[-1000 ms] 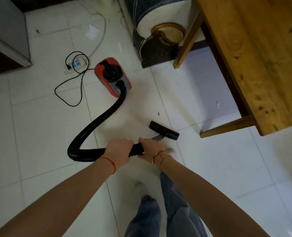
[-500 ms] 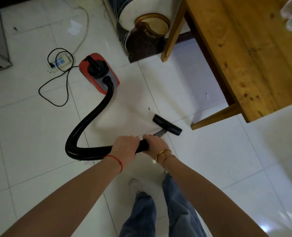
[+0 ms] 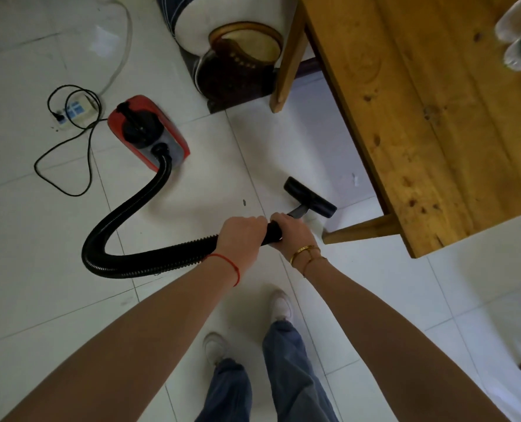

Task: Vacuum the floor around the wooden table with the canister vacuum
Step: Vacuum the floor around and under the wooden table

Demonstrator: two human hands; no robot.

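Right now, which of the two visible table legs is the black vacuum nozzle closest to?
The near leg, slanting out from the wooden table's front corner; the floor nozzle sits just left of it. The other leg stands farther back beside the drum-like stool.

There is a single view, from a wide-angle camera worn on the person's head, looking steeply down and forward over both forearms at the white tiled floor (image 3: 55,300). The left hand (image 3: 243,239) and right hand (image 3: 292,231) sit near the middle of the picture, close below the lens. Beyond them lies the red canister vacuum (image 3: 149,132); to the right of the right hand, the yellow-brown wooden bench (image 3: 435,117) fills the upper corner. Straight lines bow towards the edges.
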